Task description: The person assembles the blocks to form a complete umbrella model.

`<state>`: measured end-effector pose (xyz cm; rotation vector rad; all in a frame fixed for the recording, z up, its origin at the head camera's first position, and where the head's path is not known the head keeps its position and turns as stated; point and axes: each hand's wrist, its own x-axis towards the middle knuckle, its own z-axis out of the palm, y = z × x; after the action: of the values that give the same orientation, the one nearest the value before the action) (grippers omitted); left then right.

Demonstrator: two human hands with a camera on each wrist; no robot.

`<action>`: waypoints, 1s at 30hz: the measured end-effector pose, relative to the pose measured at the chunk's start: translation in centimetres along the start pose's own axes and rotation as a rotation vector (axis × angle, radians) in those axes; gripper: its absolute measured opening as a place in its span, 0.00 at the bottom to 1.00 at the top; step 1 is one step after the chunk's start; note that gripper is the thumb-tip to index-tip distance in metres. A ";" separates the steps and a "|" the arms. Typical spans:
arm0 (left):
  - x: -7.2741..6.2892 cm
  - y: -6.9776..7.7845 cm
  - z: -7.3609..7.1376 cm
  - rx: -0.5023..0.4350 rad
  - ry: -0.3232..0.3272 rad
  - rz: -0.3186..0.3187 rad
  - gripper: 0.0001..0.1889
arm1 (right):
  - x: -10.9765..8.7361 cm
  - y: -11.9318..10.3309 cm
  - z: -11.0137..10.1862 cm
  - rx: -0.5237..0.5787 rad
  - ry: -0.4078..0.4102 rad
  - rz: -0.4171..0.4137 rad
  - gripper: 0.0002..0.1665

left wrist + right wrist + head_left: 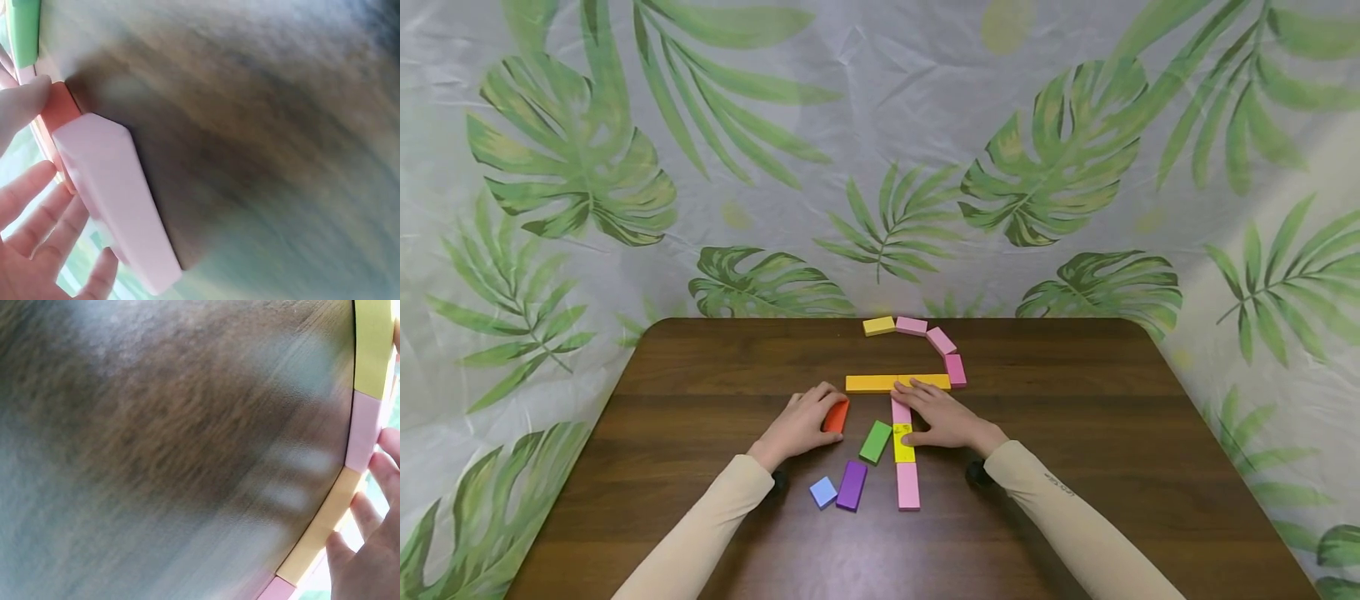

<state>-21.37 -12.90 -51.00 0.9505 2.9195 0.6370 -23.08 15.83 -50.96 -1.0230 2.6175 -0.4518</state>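
Note:
My left hand grips a red-orange block, thumb at its near end and fingers at its far end. Beside it in the left wrist view lies a pale pink block, which the hand hides from the head view. My right hand rests with spread fingers over a vertical line of blocks. Its fingertips touch the upper pink block and the orange bar across the top; its thumb lies at the yellow block. A lower pink block ends the line.
Between the hands lie a green block, a purple block and a small blue block. A curve of pink blocks runs from the bar's right end to a pale yellow block near the table's far edge.

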 end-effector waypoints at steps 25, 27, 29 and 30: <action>3.6 -3.2 -1.9 -0.048 0.027 -0.087 0.28 | -0.4 -0.5 -0.4 0.033 0.027 -0.028 0.49; 4.0 -3.4 -1.8 -0.048 0.016 -0.091 0.28 | -0.4 -0.4 -0.3 0.031 0.026 -0.026 0.49; 4.4 -3.6 -1.7 -0.053 -0.001 -0.097 0.28 | -0.4 -0.4 -0.3 0.030 0.020 -0.019 0.49; 4.6 -3.6 -1.6 -0.051 -0.011 -0.100 0.28 | -0.4 -0.3 -0.2 0.029 0.017 -0.017 0.49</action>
<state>-27.36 -13.59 -50.40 0.7949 2.9037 0.6953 -22.69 15.91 -50.55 -1.0375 2.6114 -0.5026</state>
